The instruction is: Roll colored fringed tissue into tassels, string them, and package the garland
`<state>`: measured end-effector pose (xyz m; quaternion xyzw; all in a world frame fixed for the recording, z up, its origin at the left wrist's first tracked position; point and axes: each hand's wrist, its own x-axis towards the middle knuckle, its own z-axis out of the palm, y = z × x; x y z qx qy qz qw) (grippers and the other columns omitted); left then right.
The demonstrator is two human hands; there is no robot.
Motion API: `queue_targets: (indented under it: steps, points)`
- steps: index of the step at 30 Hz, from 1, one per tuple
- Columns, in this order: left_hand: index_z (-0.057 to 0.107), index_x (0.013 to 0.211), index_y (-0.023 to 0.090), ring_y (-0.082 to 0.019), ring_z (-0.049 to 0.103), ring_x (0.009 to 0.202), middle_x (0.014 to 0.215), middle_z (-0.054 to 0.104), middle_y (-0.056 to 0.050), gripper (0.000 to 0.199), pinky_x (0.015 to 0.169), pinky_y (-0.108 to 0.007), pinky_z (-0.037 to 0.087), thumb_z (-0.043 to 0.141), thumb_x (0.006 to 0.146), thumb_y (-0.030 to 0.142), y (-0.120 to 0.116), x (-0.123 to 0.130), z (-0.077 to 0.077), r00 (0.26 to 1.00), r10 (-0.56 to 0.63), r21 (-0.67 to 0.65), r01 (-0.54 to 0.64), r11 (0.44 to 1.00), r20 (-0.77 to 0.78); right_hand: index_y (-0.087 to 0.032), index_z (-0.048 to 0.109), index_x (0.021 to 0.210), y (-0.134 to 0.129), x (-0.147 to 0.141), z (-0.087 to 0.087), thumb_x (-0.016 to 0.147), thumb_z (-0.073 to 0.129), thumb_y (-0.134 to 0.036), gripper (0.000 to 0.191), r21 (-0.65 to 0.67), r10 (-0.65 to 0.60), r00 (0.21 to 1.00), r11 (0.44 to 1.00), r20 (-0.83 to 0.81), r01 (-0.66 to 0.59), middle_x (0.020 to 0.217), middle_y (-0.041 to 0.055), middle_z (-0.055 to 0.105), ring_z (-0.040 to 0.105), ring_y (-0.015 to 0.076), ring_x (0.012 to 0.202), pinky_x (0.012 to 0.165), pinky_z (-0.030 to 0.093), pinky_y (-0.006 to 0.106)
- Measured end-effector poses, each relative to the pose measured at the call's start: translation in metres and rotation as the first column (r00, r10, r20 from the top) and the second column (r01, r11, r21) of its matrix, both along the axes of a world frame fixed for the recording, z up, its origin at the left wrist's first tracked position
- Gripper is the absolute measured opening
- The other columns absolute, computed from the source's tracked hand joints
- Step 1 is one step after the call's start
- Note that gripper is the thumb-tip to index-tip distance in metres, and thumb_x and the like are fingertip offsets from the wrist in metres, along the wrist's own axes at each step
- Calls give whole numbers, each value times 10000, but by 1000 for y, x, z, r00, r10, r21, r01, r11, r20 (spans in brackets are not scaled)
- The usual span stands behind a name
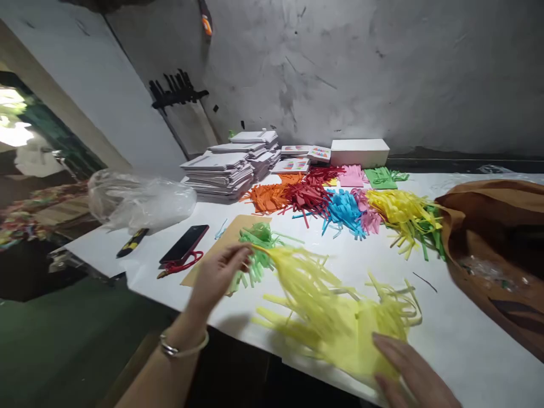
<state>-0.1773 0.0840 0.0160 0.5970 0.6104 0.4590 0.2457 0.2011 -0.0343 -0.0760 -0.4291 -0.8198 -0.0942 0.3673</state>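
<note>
While pinching the gathered end of some yellow strips (304,277) in the left grip (219,269), holding the right grip (414,368) at the right end of a yellow fringed sheet (346,334), down at the front of the white worktop (454,317). Clenching thumb and fingers together on the left, around that narrow end; can't tell on the right whether grasping the sheet or only touching, what with the blur. Trailing the strips out rightward from the left grip, down over the sheet; can't tell where to divide strips from sheet.

Wearing 1 pale bracelet (185,353) below the left grip. Looking just past that grip: finding light green fringed paper (257,238) on a brown sheet (223,241). Glancing left of it, spotting 1 dark phone (185,245) with a red cord (182,265), then a black-and-yellow cutter (132,242) farther out and a clear plastic bag (142,198) behind. Beyond the left grip, meeting stacked white cartons (223,170).

Swinging beyond the right grip, taking in orange fringe (267,197), dark red fringe (304,195), blue fringe (344,207), pink fringe (369,218) and bright yellow fringe (395,207). Catching a big brown bag (454,226) off to the right.
</note>
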Motion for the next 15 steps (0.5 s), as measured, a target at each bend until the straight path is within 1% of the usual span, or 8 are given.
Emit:
queue_targets:
  steps: [2, 3, 5, 7, 8, 10, 12, 15]
  points:
    - [635, 1137, 150, -325, 690, 1018, 1192, 685, -167, 440, 884, -495, 579, 550, 861, 483, 20, -27, 1, 968, 140, 12, -141, 990, -206, -176, 628, 1294, -1, -7, -5, 992, 514, -257, 333, -14, 54, 989, 998, 138, -53, 1218, 70, 721, 709, 201, 1076, 929, 566, 251]
    - [612, 1188, 144, -360, 646, 1121, 1273, 642, -189, 469, 976, -558, 520, 542, 867, 480, 22, -30, -2, 922, 218, 92, -199, 976, -320, -155, 644, 1269, -1, -10, -8, 995, 505, -248, 321, -8, 61, 981, 998, 182, -60, 1244, 81, 710, 689, 209, 1121, 964, 547, 272]
    - [562, 1274, 142, -370, 583, 1221, 1321, 605, -202, 472, 1054, -586, 451, 543, 904, 435, 9, -12, -15, 855, 228, 282, -101, 954, -466, -138, 673, 1220, -1, -15, -10, 1003, 492, -243, 302, 21, 45, 977, 999, 209, -51, 1246, 87, 710, 665, 222, 1160, 1030, 496, 326]
    - [541, 1305, 207, -289, 605, 1203, 1274, 650, -141, 377, 1011, -461, 518, 551, 950, 336, -21, 30, -33, 830, -46, 316, 261, 912, -555, -144, 697, 1169, -2, -16, -11, 1009, 492, -239, 277, 34, 18, 984, 999, 179, -25, 1195, 72, 734, 672, 214, 1134, 1075, 435, 348]
    - [531, 1321, 236, -257, 597, 1217, 1302, 642, -118, 369, 993, -404, 534, 558, 956, 287, -38, 55, -43, 748, -255, 218, 470, 855, -613, -149, 703, 1151, -3, -17, -12, 1013, 487, -234, 270, 24, 8, 986, 1000, 166, -12, 1175, 64, 742, 674, 205, 1119, 1091, 405, 346]
    - [541, 1317, 243, -281, 563, 1254, 1356, 623, -110, 401, 1048, -452, 490, 615, 928, 305, -68, 104, -62, 537, -494, 80, 728, 681, -684, -161, 707, 1137, -6, -17, -13, 1026, 464, -224, 274, -7, 5, 988, 1000, 157, -4, 1153, 46, 752, 673, 189, 1103, 1117, 349, 342]
    - [542, 1310, 213, -291, 572, 1213, 1344, 637, -103, 425, 1026, -463, 484, 653, 912, 314, -84, 139, -76, 413, -582, -3, 814, 581, -700, -181, 701, 1148, -9, -16, -17, 1043, 431, -240, 296, -20, -12, 990, 1000, 139, 15, 1148, 29, 756, 672, 183, 1084, 1145, 285, 363]
    - [578, 1214, 202, -248, 599, 1075, 1260, 680, -65, 294, 911, -402, 497, 638, 928, 240, -88, 157, -88, 390, -623, -29, 833, 552, -678, -211, 702, 1117, -14, -1, -23, 1055, 402, -417, 370, -32, -182, 982, 983, 45, 183, 1126, 41, 762, 672, 236, 1061, 1152, 226, 482]
